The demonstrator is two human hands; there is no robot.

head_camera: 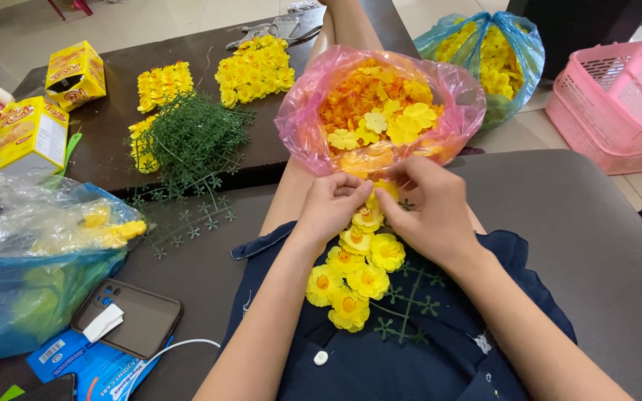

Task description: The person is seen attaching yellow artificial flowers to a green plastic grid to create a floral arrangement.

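I see a cluster of yellow flowers (pixel 354 275) with orange centres fixed on a green grid (pixel 410 297) of small stars, lying flat across my lap. At its upper end my left hand (pixel 332 204) and right hand (pixel 429 212) pinch one more yellow flower (pixel 384 191) between the fingertips, touching the cluster.

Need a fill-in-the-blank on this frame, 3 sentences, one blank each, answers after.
1. Both hands, left hand and right hand, pinch a ____ flower.
2. The bag of loose flowers on the lap is ____.
3. The basket on the floor is ____.

Answers: yellow; pink; pink
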